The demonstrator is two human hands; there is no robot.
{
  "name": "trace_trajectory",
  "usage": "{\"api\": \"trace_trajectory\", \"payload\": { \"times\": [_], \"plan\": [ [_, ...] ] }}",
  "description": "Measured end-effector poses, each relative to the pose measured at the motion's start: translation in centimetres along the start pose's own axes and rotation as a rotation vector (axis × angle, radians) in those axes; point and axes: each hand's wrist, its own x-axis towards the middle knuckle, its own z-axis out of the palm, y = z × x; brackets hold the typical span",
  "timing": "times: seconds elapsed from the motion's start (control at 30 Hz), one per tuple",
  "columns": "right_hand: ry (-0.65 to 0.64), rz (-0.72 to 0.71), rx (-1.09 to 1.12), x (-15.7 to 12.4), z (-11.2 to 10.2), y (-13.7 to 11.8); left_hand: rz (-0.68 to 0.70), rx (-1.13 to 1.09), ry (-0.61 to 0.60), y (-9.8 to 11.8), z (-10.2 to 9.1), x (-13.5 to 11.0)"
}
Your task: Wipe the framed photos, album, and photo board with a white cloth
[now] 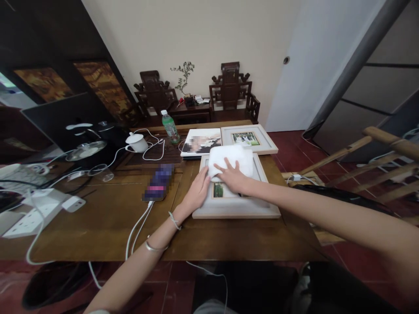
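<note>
A white-framed picture point(235, 208) lies flat on the wooden table point(108, 222) in front of me. A folded white cloth point(231, 158) rests on its far half. My right hand point(233, 176) lies flat on the cloth's near edge, fingers spread. My left hand point(196, 192) rests on the frame's left edge, fingers together and laid along it, steadying it. Two bangles circle my left wrist. Beyond the frame lie a second white-framed picture point(249, 138) and an unframed print point(201, 142).
A phone point(159, 182) on a white cable lies left of the frame. A green bottle point(170, 127), white teapot point(137, 141), power strips point(36, 211) and cables crowd the left side. Carved chairs point(233, 91) stand at the far wall; a wooden rack point(376, 157) stands to the right.
</note>
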Motion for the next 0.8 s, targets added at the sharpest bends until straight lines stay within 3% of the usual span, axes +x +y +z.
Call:
{"api": "trace_trajectory", "payload": {
  "times": [0.2, 0.37, 0.6, 0.8],
  "plan": [
    [-0.202, -0.178, 0.142, -5.1, -2.1, -3.8, -0.016, 0.008, 0.004, 0.2, 0.0, 0.0],
    [-0.182, -0.28, 0.224, -7.8, -2.4, -5.3, -0.02, 0.037, -0.037, -0.1, 0.1, 0.0],
    [-0.056, -0.241, 0.099, -5.0, -0.8, -4.3, -0.031, 0.011, -0.055, -0.6, 0.3, 0.1],
    [0.055, -0.134, -0.04, -1.1, -0.1, -1.5, 0.009, -0.02, -0.061, -0.4, 0.1, 0.1]
  ]
}}
